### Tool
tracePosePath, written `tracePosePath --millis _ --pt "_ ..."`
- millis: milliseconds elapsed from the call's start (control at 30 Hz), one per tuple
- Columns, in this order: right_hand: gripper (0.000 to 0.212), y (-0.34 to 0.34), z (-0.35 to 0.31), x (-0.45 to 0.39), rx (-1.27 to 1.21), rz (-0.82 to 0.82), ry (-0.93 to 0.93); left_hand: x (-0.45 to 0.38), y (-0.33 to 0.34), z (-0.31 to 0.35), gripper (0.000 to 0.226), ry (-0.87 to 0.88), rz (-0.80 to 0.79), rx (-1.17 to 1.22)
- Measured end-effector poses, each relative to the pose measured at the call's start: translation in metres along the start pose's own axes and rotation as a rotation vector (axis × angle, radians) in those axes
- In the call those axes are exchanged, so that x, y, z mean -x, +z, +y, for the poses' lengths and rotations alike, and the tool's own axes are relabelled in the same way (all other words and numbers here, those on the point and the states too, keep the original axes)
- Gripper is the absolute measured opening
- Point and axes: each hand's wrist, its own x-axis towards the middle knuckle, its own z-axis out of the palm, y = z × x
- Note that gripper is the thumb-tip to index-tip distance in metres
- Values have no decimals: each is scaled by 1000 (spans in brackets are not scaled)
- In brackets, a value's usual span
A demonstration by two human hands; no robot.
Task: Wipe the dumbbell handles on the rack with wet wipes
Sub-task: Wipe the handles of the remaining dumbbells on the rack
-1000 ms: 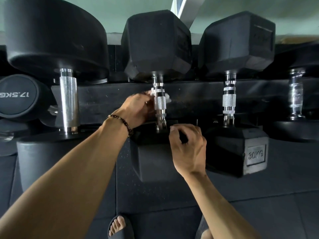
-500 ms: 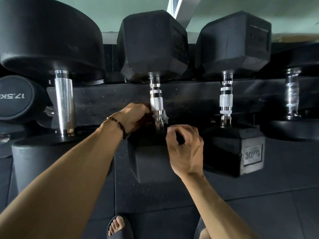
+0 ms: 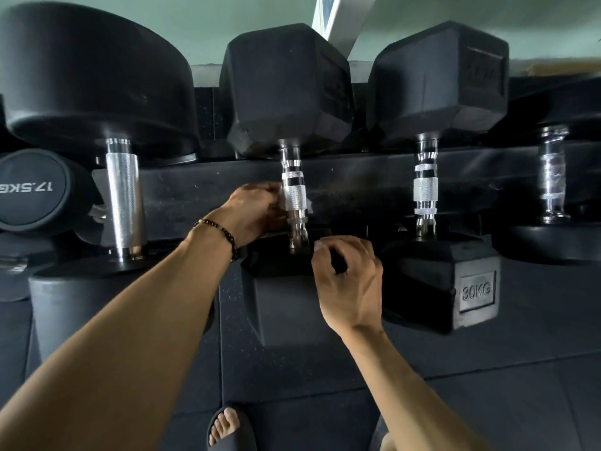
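Note:
A black hex dumbbell lies across the rack in the middle, its chrome knurled handle (image 3: 293, 198) running away from me. My left hand (image 3: 255, 213), with a bead bracelet on the wrist, wraps round the lower part of that handle from the left and presses a white wet wipe (image 3: 309, 209) against it; only a small corner of the wipe shows right of the handle. My right hand (image 3: 349, 281) rests on the near head of this dumbbell (image 3: 279, 307), fingers curled over its top edge.
A round-headed dumbbell with a thick steel handle (image 3: 125, 203) lies to the left, a 17.5 kg one (image 3: 32, 190) beyond it. A 30 kg hex dumbbell (image 3: 424, 193) lies to the right, another handle (image 3: 553, 177) at the far right. My sandalled foot (image 3: 224, 428) stands on dark floor mats.
My left hand slid down the middle handle with the wipe, then came back up a little. My right hand stayed on the near head.

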Motion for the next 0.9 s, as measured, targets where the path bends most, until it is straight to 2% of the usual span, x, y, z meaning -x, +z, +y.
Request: tracePosePath --millis 133,200,267,333,400,467,567,633,700,833,900 --pt "27 0 0 0 26 3 -7 14 8 -18 25 67 115 -503" --pt "27 1 0 0 33 3 -6 20 10 -17 33 106 204 -434" --pt "27 1 0 0 31 3 -8 23 13 -11 33 140 295 -221" --pt "28 0 1 0 32 0 -7 22 15 -2 30 148 303 -52" --pt "29 1 2 0 33 -5 -4 23 14 -3 33 107 237 -89" --pt "28 1 2 -1 34 4 -10 31 11 -10 32 70 198 -284" --pt "29 2 1 -1 37 2 -13 48 9 -15 16 126 269 -430" --pt "29 2 0 -1 43 -13 -14 61 10 -11 11 213 338 -421" --pt "30 0 -1 0 45 -2 -36 78 18 -5 16 291 366 -352" --pt "28 -3 -8 1 100 -23 -56 113 30 -6 18 338 436 -163" --pt "26 -6 -13 0 161 -43 -155 128 29 -13 11 354 499 -128"
